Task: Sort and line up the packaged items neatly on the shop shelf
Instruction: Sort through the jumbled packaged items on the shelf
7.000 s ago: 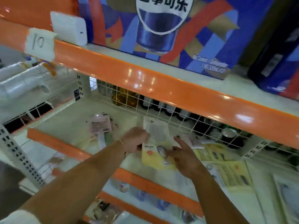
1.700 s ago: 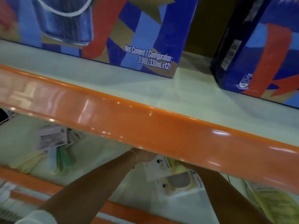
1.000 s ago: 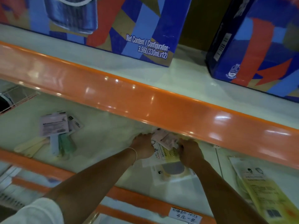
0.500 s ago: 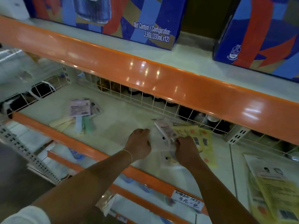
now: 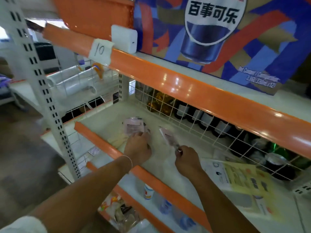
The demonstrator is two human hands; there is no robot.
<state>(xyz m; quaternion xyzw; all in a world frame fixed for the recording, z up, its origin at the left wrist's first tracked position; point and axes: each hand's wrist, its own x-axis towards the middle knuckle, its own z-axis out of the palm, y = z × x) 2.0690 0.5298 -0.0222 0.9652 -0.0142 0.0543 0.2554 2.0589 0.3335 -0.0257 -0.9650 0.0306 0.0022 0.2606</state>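
On the white shelf board (image 5: 104, 126) lies a small pile of pink-labelled packets (image 5: 133, 127), with pale flat pieces (image 5: 117, 139) under it. My left hand (image 5: 138, 147) rests palm down on the near edge of that pile. My right hand (image 5: 186, 158) pinches the near end of another pink packet (image 5: 167, 135), which slants up off the shelf just right of the pile. Yellow and white packaged items (image 5: 239, 179) lie flat on the shelf to the right.
An orange shelf rail (image 5: 107, 148) runs along the front edge under my wrists. A white wire grid (image 5: 193, 121) backs the shelf, with dark bottles (image 5: 205, 118) behind it. The upper shelf rail (image 5: 193, 91) overhangs, carrying a blue cola carton (image 5: 218, 34). Small bottles (image 5: 149, 191) stand on the lower shelf.
My view swung left. Both hands moved left from the yellow packets; my right hand carried a pink packet over and my left hand came down on the pink pile.
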